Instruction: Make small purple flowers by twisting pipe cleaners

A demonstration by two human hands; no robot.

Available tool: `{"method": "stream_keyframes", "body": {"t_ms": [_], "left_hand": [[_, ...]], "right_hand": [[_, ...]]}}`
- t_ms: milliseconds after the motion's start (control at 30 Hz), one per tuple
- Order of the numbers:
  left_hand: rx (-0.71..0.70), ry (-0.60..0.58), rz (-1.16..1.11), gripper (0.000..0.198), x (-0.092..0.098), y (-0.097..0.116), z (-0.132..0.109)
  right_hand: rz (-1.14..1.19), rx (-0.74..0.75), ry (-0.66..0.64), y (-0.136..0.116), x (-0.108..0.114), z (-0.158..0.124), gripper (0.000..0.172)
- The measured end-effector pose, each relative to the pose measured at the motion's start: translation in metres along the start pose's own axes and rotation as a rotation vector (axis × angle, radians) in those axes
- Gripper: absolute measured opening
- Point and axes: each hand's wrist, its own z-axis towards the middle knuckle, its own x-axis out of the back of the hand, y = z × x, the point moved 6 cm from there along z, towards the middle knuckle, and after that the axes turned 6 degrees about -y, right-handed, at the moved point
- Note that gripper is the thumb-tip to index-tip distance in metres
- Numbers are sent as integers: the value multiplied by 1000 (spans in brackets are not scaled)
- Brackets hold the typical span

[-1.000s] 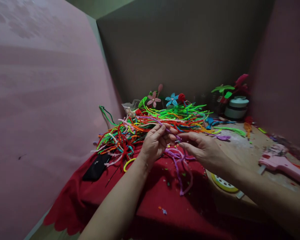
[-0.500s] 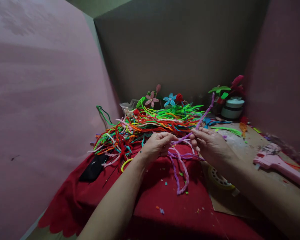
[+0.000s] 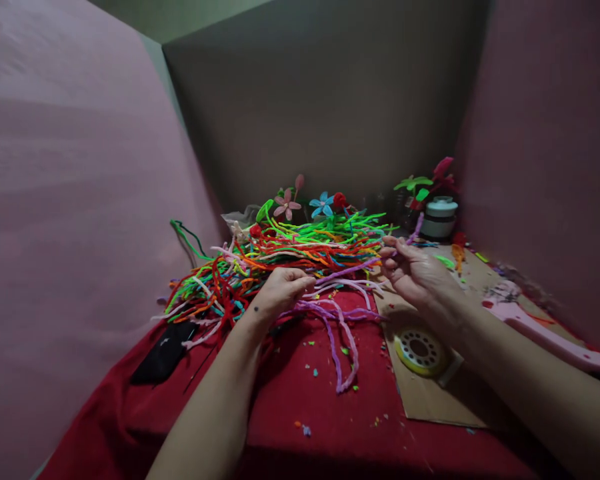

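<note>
A purple pipe cleaner (image 3: 349, 270) stretches between my two hands above the red cloth. My left hand (image 3: 286, 291) is closed in a pinch on its near end. Farther along, the fingers of my right hand (image 3: 414, 270) are closed round it, and its tip sticks out beyond them toward the back right. Beneath lie more purple and pink pipe cleaners (image 3: 349, 333), one pair bent into a long loop. Just behind my hands is a big heap of red, orange and green pipe cleaners (image 3: 305, 250).
A black phone (image 3: 164, 352) lies at left on the red cloth (image 3: 330, 413). At right, cardboard (image 3: 415, 400) carries a yellow-rimmed tape roll (image 3: 420, 350) and a pink glue gun (image 3: 545, 330). Behind stand a pale jar (image 3: 440, 217) and pipe-cleaner flowers (image 3: 323, 205).
My hands have moved farther apart along the purple pipe cleaner, and its raised end is now lower and shorter past my right hand. The view has shifted right, uncovering the tape roll.
</note>
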Motion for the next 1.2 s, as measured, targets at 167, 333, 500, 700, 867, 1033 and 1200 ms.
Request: {"method": "stream_keyframes", "body": {"t_ms": [167,333,500,700,867,1033,1200], "left_hand": [[-82,46,-72,26,20,2,-2],[-41,93,-277,21,30,-8,1],[-104,255,-608,10,34,-11,5],[-161,435,-1036,12,35,-14,6],[-172,557,-1049,16,37,-20,2],[-234,601,-1048,17,58,-19,1],[-276,418,-994,17,47,-5,0]], "right_hand": [[-34,61,18,-5,-1,-1,9],[-35,86,-19,-6,-5,-2,11],[-21,62,-121,-1,-16,-8,14],[-39,5,-250,11,-32,-19,21],[-71,-13,-187,13,-33,-22,12],[-16,56,-126,-7,-29,-21,12],[-30,-253,-181,13,-39,-33,12]]}}
